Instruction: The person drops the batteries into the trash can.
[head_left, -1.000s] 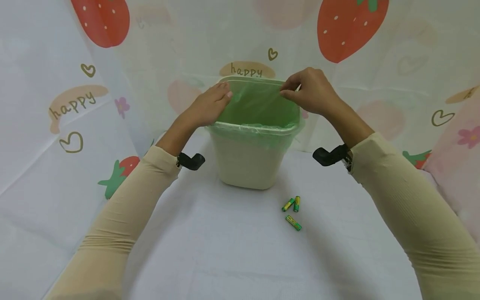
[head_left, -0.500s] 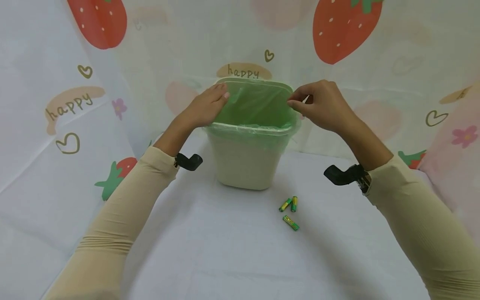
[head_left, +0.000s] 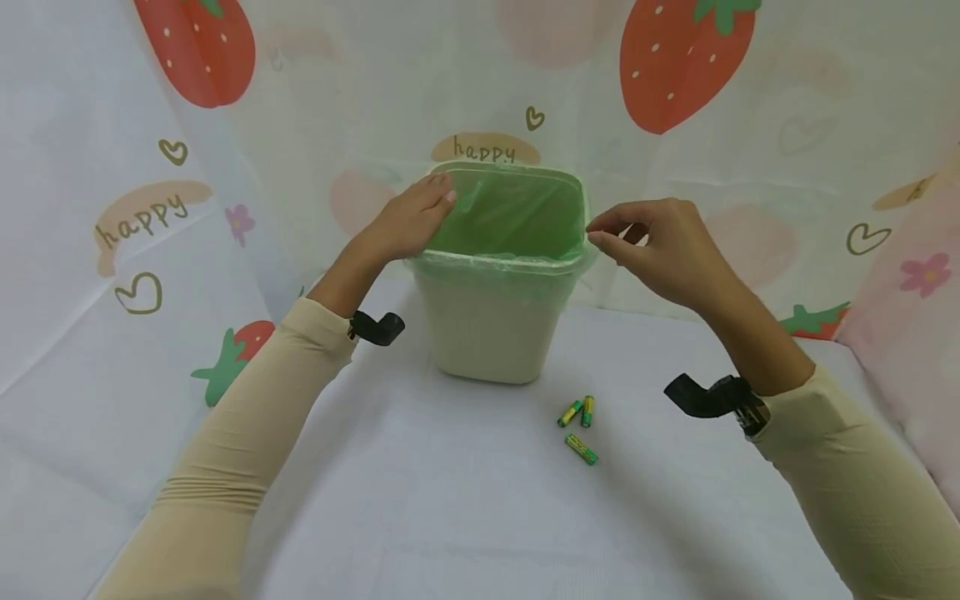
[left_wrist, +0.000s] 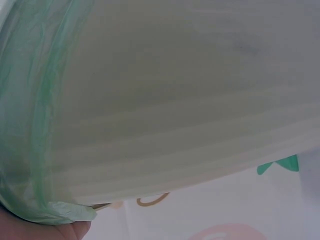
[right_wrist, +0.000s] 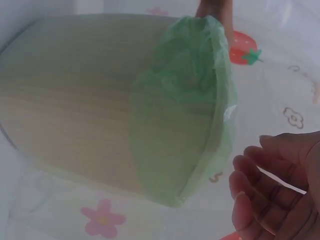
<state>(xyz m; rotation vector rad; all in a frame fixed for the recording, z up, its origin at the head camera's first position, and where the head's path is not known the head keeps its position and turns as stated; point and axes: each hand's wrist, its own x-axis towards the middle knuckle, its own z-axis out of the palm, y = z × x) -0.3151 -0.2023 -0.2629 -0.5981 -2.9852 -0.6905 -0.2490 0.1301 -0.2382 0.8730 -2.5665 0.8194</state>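
Note:
A cream trash bin [head_left: 487, 325] stands upright, lined with a translucent green trash bag [head_left: 525, 212] folded over its rim. My left hand [head_left: 411, 218] rests on the bin's left rim with fingers fairly straight over the bag. In the left wrist view, part of that hand [left_wrist: 45, 227] shows beside the bag's edge. My right hand [head_left: 663, 246] is at the bin's right side, fingers loosely bent and holding nothing. The right wrist view shows a gap between its fingers [right_wrist: 242, 210] and the bag [right_wrist: 200, 120].
Several small green-and-yellow batteries lie on the white cloth in front of the bin: one battery [head_left: 581, 448] nearer me, another battery [head_left: 570, 413] beside a third battery [head_left: 588, 411]. A strawberry-printed cloth [head_left: 360, 100] hangs behind. A pink cushion-like shape [head_left: 915, 333] is at right.
My right hand has moved from over the bin's back right rim outward, down and towards me, its fingers coming away from the bag. My left hand has stayed on the left rim.

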